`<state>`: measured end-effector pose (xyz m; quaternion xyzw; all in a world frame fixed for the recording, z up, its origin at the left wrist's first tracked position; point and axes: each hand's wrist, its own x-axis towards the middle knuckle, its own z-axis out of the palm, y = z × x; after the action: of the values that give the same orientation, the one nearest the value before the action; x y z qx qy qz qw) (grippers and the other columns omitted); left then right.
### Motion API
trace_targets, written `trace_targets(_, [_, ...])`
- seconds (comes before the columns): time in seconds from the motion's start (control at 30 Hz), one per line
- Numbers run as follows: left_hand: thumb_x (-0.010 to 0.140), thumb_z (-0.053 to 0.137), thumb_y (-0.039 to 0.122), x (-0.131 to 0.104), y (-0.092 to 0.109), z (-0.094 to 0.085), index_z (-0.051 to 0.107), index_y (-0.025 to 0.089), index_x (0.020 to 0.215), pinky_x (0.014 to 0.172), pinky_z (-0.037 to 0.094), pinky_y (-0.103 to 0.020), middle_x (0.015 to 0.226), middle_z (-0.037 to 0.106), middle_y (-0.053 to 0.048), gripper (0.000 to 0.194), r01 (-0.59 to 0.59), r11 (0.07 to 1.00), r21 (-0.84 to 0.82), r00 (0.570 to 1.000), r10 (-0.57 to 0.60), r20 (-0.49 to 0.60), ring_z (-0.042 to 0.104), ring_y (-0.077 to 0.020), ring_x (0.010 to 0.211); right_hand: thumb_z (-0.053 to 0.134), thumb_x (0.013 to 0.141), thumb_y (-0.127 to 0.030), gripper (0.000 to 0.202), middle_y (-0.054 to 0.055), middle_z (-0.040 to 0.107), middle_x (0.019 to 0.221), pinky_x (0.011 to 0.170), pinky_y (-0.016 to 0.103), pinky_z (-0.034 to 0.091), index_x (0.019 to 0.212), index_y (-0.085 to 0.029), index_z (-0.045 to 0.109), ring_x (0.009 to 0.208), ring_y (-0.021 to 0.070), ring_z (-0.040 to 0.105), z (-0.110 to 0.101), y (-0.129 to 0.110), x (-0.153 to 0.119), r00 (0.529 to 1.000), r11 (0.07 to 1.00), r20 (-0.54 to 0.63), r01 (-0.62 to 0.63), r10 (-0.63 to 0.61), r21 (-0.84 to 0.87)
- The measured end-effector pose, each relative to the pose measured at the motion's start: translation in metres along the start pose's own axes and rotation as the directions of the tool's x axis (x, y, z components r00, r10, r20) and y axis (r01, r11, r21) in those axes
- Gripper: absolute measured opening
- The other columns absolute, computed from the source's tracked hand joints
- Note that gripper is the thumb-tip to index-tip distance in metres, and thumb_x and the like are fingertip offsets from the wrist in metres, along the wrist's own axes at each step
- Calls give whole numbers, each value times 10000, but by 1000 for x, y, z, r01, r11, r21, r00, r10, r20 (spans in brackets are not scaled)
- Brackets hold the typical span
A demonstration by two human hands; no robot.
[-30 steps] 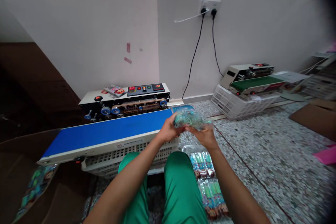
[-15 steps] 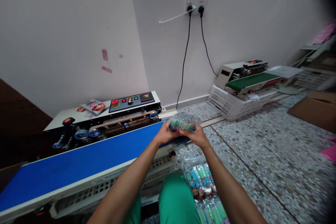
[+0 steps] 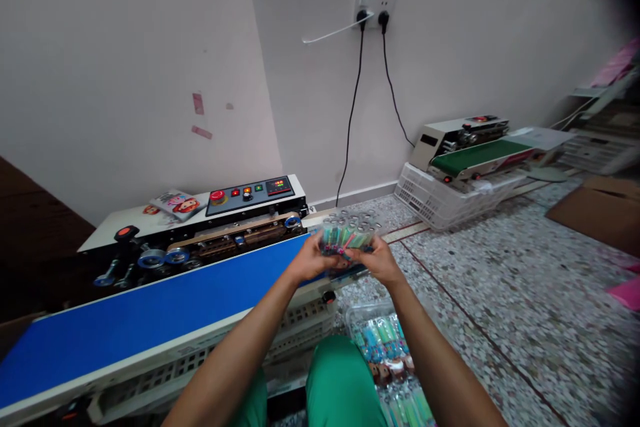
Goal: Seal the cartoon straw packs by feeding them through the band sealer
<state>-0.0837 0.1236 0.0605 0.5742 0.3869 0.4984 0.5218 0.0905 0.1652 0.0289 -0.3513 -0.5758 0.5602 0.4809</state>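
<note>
Between my two hands is a bundle of small clear plastic packets [image 3: 345, 237] with green and teal contents and round holes along the top. My left hand [image 3: 311, 260] grips its left side, and my right hand [image 3: 377, 260] grips the right side with the thumb across the front. The bundle is above the right end of the blue conveyor belt [image 3: 200, 307]. Below my right forearm, a clear plastic box [image 3: 356, 312] holds several similar packets with blue, green and brown contents, partly hidden by the arm.
Behind the belt stands a sealing machine with a control panel [image 3: 250, 195] and a printed packet [image 3: 176, 203] on top. At right, a smaller green-belt machine [image 3: 480, 153] rests on a white crate [image 3: 435, 203]. Cardboard [image 3: 595, 213] lies on the speckled floor. Black cords [image 3: 353, 107] hang from the socket.
The bundle has tipped so that its holed tops and green contents show more clearly. Both hands keep hold of it in nearly the same place.
</note>
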Motion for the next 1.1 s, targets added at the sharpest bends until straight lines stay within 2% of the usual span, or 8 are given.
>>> trace_targets(0.17, [582,795,231,-33,28,-12,672,139,872,661,477,-263,762,652,-20,328,9,999,-41,1000,-10,-22,584,-148,670,791,621,-317,263,36,720,848,766,355,514,827,-192,688,766,202,663,26,-26,-13,979,997,189,67,-73,39])
trace_targets(0.27, [567,807,209,-53,38,-17,686,143,922,717,479,-269,837,673,-43,381,-38,995,-95,992,26,-120,605,-168,763,812,587,-305,396,33,712,879,749,347,516,929,-201,642,796,207,660,50,-35,-14,983,994,144,111,-111,11])
trace_targets(0.37, [586,799,267,-66,37,-25,656,116,755,511,432,-229,617,622,-12,268,-3,979,-204,977,-40,-208,534,-108,522,826,554,-305,589,22,696,951,784,336,508,1074,-220,564,862,202,648,79,-43,-8,986,985,37,164,-162,-60])
trace_targets(0.57, [541,830,272,-80,27,-57,646,118,727,468,448,-221,552,612,18,304,-8,971,-239,895,-100,-434,520,-92,449,789,598,-391,494,7,690,859,689,284,504,1013,-217,583,763,182,627,126,-50,3,975,968,181,163,-128,-193])
trace_targets(0.73, [545,830,261,-92,23,-75,678,121,762,586,516,-250,682,696,-21,299,-47,966,-256,863,-90,-497,619,-134,573,556,812,-511,372,34,677,979,788,301,485,1046,-225,598,890,188,618,140,-30,7,933,991,332,123,-136,61])
trace_targets(0.83, [553,827,276,-98,21,-74,683,133,894,582,530,-269,726,712,-31,397,-5,961,-277,846,-143,-514,639,-153,590,536,844,-468,315,29,673,978,804,284,465,1009,-217,630,899,181,601,146,-17,10,947,992,294,114,-127,62])
trace_targets(1.0, [534,835,260,-98,14,-65,684,107,914,641,542,-284,754,719,-52,436,9,962,-274,807,-168,-566,645,-156,620,715,706,-413,265,-13,654,795,681,244,462,843,-211,611,742,151,580,155,-6,17,990,994,121,55,-67,93])
trace_targets(1.1, [548,825,266,-96,13,-64,692,101,930,687,547,-315,833,732,-80,437,1,961,-278,794,-170,-584,666,-191,696,655,759,-441,268,4,661,848,691,259,464,898,-214,620,780,163,585,154,-4,18,991,987,123,31,-50,155])
